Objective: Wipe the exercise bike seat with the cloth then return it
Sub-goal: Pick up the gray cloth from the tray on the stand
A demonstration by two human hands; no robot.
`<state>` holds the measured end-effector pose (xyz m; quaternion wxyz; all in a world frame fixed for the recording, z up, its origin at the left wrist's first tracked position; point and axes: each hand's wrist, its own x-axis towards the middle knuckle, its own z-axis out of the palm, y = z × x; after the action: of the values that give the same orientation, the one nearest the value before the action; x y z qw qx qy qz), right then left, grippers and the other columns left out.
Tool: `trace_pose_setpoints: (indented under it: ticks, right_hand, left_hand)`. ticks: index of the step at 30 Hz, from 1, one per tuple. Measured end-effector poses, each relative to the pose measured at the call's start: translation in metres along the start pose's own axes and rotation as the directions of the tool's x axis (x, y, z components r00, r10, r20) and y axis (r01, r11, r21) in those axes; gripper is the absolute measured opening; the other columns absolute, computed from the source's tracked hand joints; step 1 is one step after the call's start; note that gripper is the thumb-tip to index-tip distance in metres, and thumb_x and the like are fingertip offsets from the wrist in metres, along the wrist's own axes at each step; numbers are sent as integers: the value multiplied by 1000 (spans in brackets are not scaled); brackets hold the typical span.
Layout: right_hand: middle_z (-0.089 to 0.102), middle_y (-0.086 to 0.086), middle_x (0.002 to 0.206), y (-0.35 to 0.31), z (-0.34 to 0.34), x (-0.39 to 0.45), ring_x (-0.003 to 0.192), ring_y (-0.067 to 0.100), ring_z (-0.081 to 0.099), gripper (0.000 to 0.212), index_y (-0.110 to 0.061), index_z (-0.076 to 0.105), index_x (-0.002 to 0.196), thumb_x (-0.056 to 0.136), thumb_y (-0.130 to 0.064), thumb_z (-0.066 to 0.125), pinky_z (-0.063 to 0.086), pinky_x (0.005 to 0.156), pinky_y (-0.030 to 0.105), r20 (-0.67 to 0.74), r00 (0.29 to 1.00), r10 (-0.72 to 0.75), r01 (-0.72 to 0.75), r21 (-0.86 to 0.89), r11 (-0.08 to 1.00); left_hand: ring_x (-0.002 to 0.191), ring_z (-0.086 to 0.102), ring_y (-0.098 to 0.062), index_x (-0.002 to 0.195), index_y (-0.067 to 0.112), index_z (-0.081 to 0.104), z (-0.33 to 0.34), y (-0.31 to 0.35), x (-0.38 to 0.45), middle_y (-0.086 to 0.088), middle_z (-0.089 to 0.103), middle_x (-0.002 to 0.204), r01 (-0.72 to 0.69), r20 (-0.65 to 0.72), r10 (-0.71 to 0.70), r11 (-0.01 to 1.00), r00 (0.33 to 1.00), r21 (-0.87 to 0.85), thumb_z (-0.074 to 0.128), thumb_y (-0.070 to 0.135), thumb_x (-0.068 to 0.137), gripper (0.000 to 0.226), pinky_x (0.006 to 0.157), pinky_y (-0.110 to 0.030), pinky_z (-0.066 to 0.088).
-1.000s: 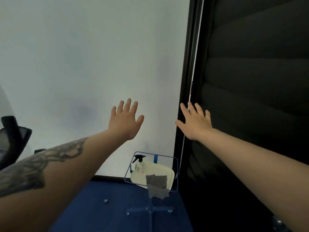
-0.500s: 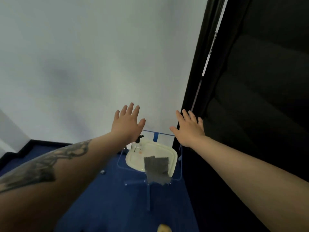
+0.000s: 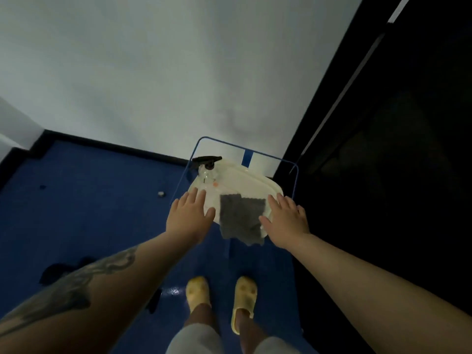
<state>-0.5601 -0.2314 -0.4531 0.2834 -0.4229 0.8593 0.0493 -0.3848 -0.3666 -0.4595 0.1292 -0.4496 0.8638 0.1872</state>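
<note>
— Two hands out in front, both mine. Left hand and right hand, palms down, fingers spread, each grip holding nothing.

— Where's the cloth?

— Grey cloth lies between my hands on the white tray, front edge drooping over the tray's near rim. Left thumb sits just beside its left edge, right thumb just beside its right edge. Touching or hovering, I cannot tell.

— What's the tray on?

— Small clear table with a blue rim, tucked in the corner by the white wall and a dark panel on my right.

— Anything else on the tray?

— Spray bottle, clear body, black trigger head, standing upright at the far left of the tray, well apart from the cloth.

— Floor?

— Blue floor. My feet in yellow slippers stand near the table. A few small dark bits lie on the floor to the left, too small to tell.

— Bike seat?

— Not in view.
</note>
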Motion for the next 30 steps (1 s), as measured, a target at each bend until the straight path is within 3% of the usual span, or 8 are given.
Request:
trace_pose_setpoints:
  ticks: [10,18,24,27,30]
  right_hand:
    - [8,4,162,-10,77,49,148,23,8,65,-19,10,153,99,-46,34,7,120,42,169,985,18,-32,81,996]
    - [15,4,161,-29,121,76,147,23,12,61,-20,16,153,100,-47,30,10,119,41,217,974,-61,42,91,995]
    - [24,0,159,-36,138,81,145,21,21,56,-20,27,150,101,-46,29,16,118,41,236,971,-39,2,155,988]
    - [38,2,153,-36,141,80,138,22,35,48,-16,46,138,100,-43,36,29,112,40,227,974,-5,-55,257,965]
    - [61,5,123,-37,139,80,114,25,53,32,-14,60,110,96,-40,48,45,89,41,178,983,38,-95,327,940]
  left_hand:
    - [143,18,-26,147,18,19,69,-15,41,-7,20,156,-24,175,27,999,984,-23,29,47,95,60,117,-44,14]
    - [145,6,-21,147,21,17,113,-30,50,-2,15,157,-42,235,41,999,971,-1,22,48,95,58,118,-43,-2]
    - [145,2,-19,147,23,19,124,-26,49,1,16,157,-60,229,53,998,972,24,19,49,95,58,116,-42,-10]
    - [146,1,-18,147,24,18,126,-29,46,2,15,157,-83,232,73,996,970,37,19,49,95,58,117,-42,-11]
    - [146,-1,-18,147,24,16,124,-31,45,2,13,158,-103,246,92,994,965,34,19,47,96,57,117,-42,-9]
